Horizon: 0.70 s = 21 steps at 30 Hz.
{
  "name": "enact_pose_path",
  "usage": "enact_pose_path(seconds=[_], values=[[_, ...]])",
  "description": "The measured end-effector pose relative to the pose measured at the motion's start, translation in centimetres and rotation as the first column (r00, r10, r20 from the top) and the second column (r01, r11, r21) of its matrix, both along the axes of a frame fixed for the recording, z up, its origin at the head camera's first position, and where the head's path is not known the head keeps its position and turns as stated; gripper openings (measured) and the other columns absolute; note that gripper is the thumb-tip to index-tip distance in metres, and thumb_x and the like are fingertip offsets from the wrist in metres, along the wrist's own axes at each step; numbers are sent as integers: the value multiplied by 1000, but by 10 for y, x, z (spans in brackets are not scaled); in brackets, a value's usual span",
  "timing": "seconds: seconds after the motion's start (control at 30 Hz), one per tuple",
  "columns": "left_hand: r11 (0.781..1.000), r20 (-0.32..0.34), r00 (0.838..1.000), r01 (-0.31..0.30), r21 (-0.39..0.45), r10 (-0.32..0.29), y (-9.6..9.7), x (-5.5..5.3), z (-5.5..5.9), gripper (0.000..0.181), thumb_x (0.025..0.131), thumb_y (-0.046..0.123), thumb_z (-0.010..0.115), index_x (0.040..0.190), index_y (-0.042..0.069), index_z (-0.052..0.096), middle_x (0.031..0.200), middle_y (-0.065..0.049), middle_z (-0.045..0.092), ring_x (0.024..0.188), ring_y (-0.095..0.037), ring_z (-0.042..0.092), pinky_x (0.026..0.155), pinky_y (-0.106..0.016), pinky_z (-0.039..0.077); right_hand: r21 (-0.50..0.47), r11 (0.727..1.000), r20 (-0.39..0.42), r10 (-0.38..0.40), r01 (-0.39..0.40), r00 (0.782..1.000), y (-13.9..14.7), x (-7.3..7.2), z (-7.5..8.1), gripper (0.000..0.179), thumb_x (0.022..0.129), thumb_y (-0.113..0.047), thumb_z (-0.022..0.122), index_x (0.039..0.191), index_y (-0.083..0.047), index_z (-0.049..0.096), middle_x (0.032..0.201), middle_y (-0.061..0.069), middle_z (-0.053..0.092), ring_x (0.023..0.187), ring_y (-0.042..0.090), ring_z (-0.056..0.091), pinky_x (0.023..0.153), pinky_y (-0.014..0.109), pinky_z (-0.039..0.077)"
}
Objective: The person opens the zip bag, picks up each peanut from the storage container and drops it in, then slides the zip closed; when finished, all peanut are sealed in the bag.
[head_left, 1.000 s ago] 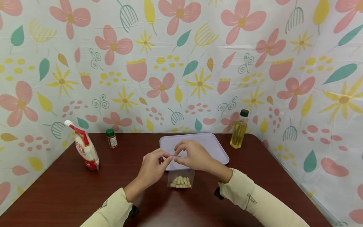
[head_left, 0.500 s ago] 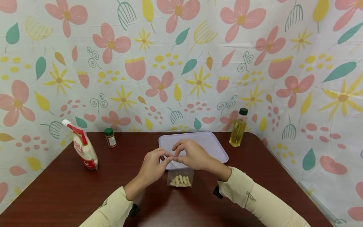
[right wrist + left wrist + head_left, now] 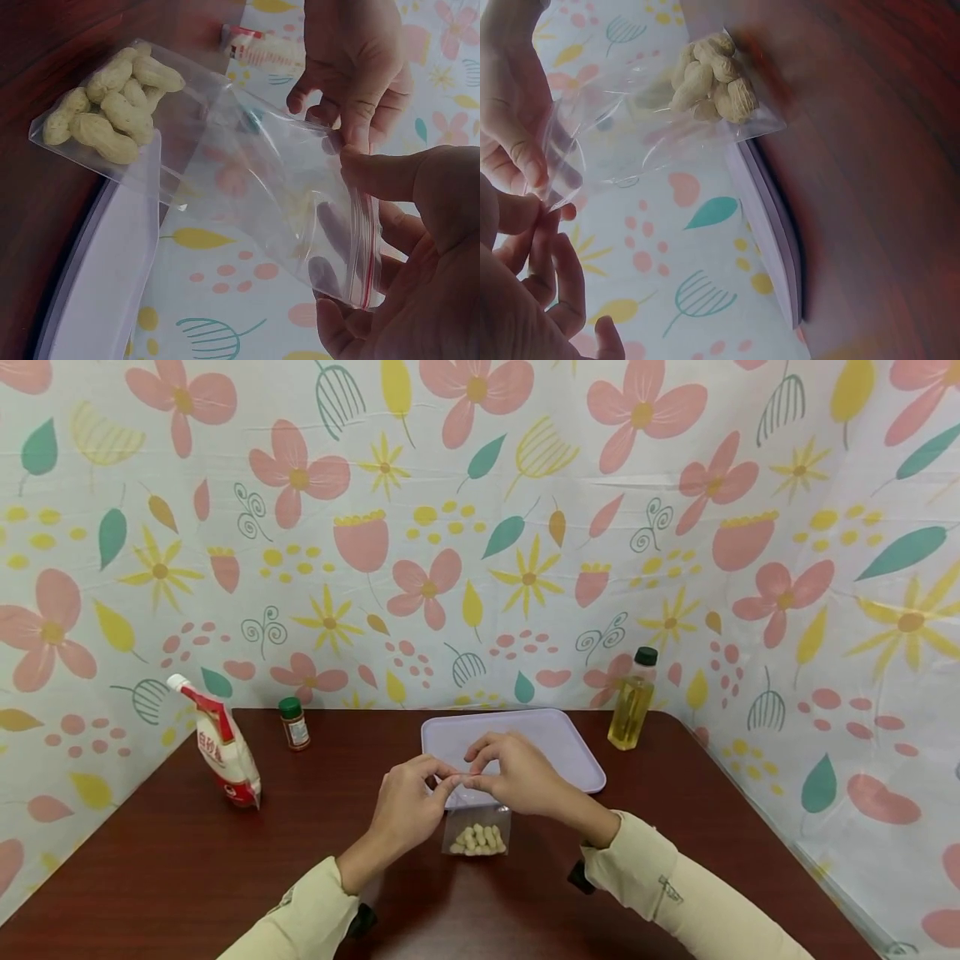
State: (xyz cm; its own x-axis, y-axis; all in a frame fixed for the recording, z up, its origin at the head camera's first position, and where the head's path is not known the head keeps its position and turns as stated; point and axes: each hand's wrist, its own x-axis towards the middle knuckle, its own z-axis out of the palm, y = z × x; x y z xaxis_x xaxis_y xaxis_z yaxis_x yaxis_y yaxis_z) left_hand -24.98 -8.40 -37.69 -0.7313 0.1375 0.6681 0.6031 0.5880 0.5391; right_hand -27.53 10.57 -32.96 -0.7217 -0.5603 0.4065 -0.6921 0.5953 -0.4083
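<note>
A clear zip bag [image 3: 255, 172] hangs between my hands, its red-lined zip strip [image 3: 365, 251] at the top. Whole peanuts in their shells [image 3: 478, 839] lie in its bottom end. My left hand [image 3: 411, 797] pinches the top edge between thumb and fingers. From the other side my right hand [image 3: 521, 772] pinches the same edge, the two thumbs close together near its middle. In the right wrist view, fingers of the right hand [image 3: 435, 240] show behind the clear film. Whether the zip is sealed along its length cannot be told.
Behind the bag, a pale lilac tray [image 3: 566, 756] lies on the dark wooden table [image 3: 337, 760]. An oil bottle [image 3: 632, 702] stands at back right. At left are a green-capped spice jar [image 3: 295, 724] and a white-and-red sugar pouch [image 3: 227, 747]. A flowered cloth [image 3: 480, 527] hangs behind.
My fingertips came together along the bag's top edge, then shifted slightly to the right. Both hands keep their pinch, and the peanuts stay at the bottom.
</note>
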Motion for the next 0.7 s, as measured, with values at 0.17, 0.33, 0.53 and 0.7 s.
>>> enact_pose_path(seconds=[0.17,0.33,0.53,0.7], values=[[999,-14,999,-42,-12,42,3,1,0,8,85,15,78,78,20,77,73,14,65,54,2,47,63,-33,40,-6,1000,0,-15,15,1000,6,4,-3,10,83,-21,81,75,-18,76,108,-2,70,104,24,59,89,44,46],[996,-19,996,-82,-18,82,4,2,4,14,82,10,78,74,20,74,72,14,66,47,2,40,66,-38,40,-15,1000,-33,-26,25,999,12,8,-4,12,84,-21,80,74,-20,73,109,-2,69,102,24,59,86,44,46],[996,17,996,-85,-5,85,3,2,4,16,79,8,79,72,20,73,71,15,65,48,2,42,73,-43,40,-7,999,-47,-43,43,998,22,11,-5,13,84,-22,80,74,-21,71,107,-2,68,102,23,58,87,43,46],[996,22,996,-86,10,86,0,1,4,17,78,6,81,71,20,73,71,14,64,48,0,42,75,-45,38,6,997,-51,-71,72,996,31,14,-7,13,85,-25,79,75,-22,70,108,-4,67,105,22,57,87,43,46]])
